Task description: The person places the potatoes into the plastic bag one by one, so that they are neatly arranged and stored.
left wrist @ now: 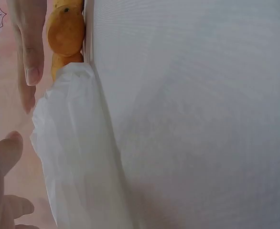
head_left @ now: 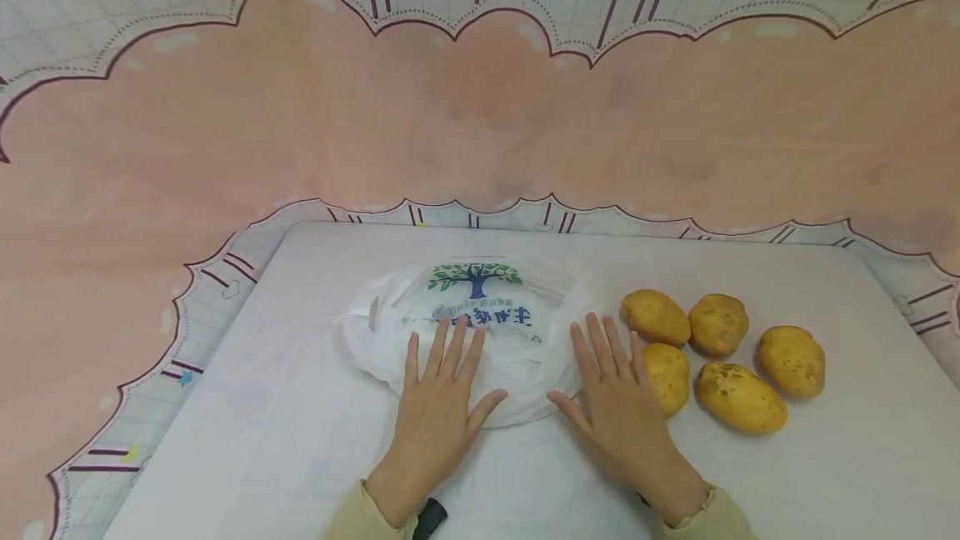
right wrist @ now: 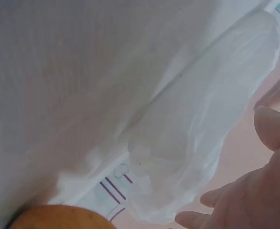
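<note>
Working from the left, we would probably do best to lower the left hand point(head_left: 438, 413) softly onto the plastic bag point(head_left: 517, 352) and feel for an edge with the fingertips, since thin film like this tends to cling and slide. Pinching a single layer should work better than grabbing a fold. With the right hand point(head_left: 624, 408) we would steady the other side, keeping the outer fingers clear of the potatoes point(head_left: 741, 398), which could roll if knocked.

As for where things lie, our left hand hovers over the bag's near left part, flat, fingers straight and holding nothing. The white bag lies crumpled on the bench point(head_left: 240, 423), mostly beyond and between our hands, its tree print showing past the left fingertips; we cannot tell whether anything is inside. Our right hand is over its near right edge, also flat and holding nothing, well apart from the left. The wrist views suggest a gap beneath both hands. Just to the right lie five potatoes, the nearest partly hidden behind the right hand in the head view.
</note>
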Demonstrator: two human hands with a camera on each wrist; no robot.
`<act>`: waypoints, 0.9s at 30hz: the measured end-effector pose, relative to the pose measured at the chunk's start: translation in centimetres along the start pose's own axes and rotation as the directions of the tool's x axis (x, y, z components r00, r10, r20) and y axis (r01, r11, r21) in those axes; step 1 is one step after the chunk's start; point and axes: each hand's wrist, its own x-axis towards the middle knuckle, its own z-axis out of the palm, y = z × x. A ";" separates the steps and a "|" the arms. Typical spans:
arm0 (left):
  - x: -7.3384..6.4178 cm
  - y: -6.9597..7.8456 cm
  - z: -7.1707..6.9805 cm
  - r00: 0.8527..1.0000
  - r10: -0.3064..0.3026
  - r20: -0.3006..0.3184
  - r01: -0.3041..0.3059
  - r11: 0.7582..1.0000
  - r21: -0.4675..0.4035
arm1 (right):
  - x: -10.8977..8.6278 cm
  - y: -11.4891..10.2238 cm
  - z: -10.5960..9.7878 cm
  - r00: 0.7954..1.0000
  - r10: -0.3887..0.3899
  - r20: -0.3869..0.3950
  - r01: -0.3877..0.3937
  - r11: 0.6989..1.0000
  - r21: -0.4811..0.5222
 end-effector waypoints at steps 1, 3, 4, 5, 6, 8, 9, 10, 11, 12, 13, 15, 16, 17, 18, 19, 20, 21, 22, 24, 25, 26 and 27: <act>0.0 0.0 -0.1 1.000 -0.004 0.001 0.004 1.000 -0.002 | 0.0 0.1 -0.1 1.000 0.001 0.005 0.000 1.000 -0.003; 0.1 -0.1 -0.1 1.000 -0.011 0.001 0.011 1.000 -0.006 | 0.0 0.3 -0.2 1.000 -0.002 0.010 0.002 1.000 -0.017; 0.2 -0.1 -0.2 1.000 -0.012 0.000 0.012 1.000 -0.004 | 0.0 0.4 -0.2 1.000 -0.005 0.008 0.005 1.000 -0.019; 0.2 -0.2 -0.2 1.000 -0.015 0.002 0.015 1.000 -0.003 | 0.1 0.5 -0.3 1.000 -0.009 0.003 0.009 1.000 -0.024; 0.3 -0.3 -0.3 1.000 -0.016 -0.001 0.016 1.000 -0.004 | 0.1 0.6 -0.4 1.000 -0.013 -0.003 0.013 0.999 -0.029; 0.3 -0.4 -0.4 1.000 -0.023 -0.010 0.023 1.000 -0.009 | 0.2 0.7 -0.5 1.000 -0.019 -0.010 0.018 0.999 -0.038; 0.4 -0.6 -0.4 0.999 -0.027 -0.017 0.027 1.000 -0.011 | 0.2 0.8 -0.6 1.000 -0.017 -0.008 0.017 0.999 -0.040; 0.4 -0.7 -0.5 0.999 -0.035 -0.021 0.035 0.999 -0.014 | 0.2 0.8 -0.7 1.000 -0.014 -0.001 0.014 0.999 -0.041; 0.5 -0.9 -0.7 0.999 -0.044 -0.026 0.044 0.999 -0.021 | 0.2 0.9 -0.9 1.000 -0.007 0.011 0.007 0.999 -0.041; 0.5 -1.0 -0.8 0.998 -0.053 -0.031 0.052 0.998 -0.031 | 0.1 0.9 -1.0 1.000 0.002 0.027 -0.001 0.999 -0.041; 0.5 -1.2 -0.9 0.997 -0.061 -0.035 0.060 0.998 -0.037 | 0.1 1.0 -1.1 0.999 0.011 0.045 -0.009 0.999 -0.041; 0.6 -1.6 -1.2 0.997 -0.074 -0.037 0.072 0.996 -0.045 | 0.0 1.1 -1.3 0.996 0.029 0.079 -0.026 0.999 -0.045; 0.6 -1.8 -1.3 0.996 -0.079 -0.035 0.077 0.996 -0.047 | -0.1 1.2 -1.4 0.995 0.035 0.089 -0.031 0.998 -0.047; 0.6 -2.0 -1.4 0.996 -0.082 -0.036 0.080 0.996 -0.050 | -0.1 1.3 -1.5 0.995 0.037 0.094 -0.033 0.998 -0.048; 0.7 -2.2 -1.4 0.996 -0.086 -0.036 0.084 0.995 -0.048 | -0.2 1.4 -1.6 0.995 0.037 0.096 -0.032 0.998 -0.052; 0.7 -2.3 -1.5 0.995 -0.091 -0.036 0.089 0.995 -0.049 | -0.2 1.5 -1.6 0.995 0.034 0.091 -0.029 0.998 -0.055; 0.8 -2.5 -1.6 0.995 -0.096 -0.035 0.094 0.994 -0.050 | -0.2 1.6 -1.6 0.996 0.030 0.082 -0.026 0.998 -0.056; 0.8 -2.7 -1.7 0.994 -0.103 -0.033 0.101 0.993 -0.053 | -0.2 1.7 -1.7 0.997 0.026 0.073 -0.022 0.998 -0.053; 0.8 -2.8 -1.8 0.993 -0.110 -0.036 0.107 0.993 -0.057 | -0.2 1.8 -1.7 0.998 0.019 0.058 -0.016 0.999 -0.052; 0.9 -3.2 -1.9 0.992 -0.123 -0.039 0.121 0.991 -0.064 | -0.2 2.0 -1.7 0.999 0.013 0.041 -0.011 0.999 -0.046; 1.0 -3.4 -2.0 0.991 -0.130 -0.039 0.127 0.990 -0.068 | -0.2 2.1 -1.8 0.999 0.010 0.034 -0.008 0.999 -0.042; 1.0 -3.5 -2.1 0.990 -0.136 -0.040 0.133 0.989 -0.069 | -0.2 2.2 -1.8 0.999 0.008 0.031 -0.007 0.999 -0.040; 1.0 -3.7 -2.1 0.989 -0.142 -0.040 0.139 0.988 -0.072 | -0.2 2.3 -1.9 0.999 0.008 0.031 -0.006 0.999 -0.040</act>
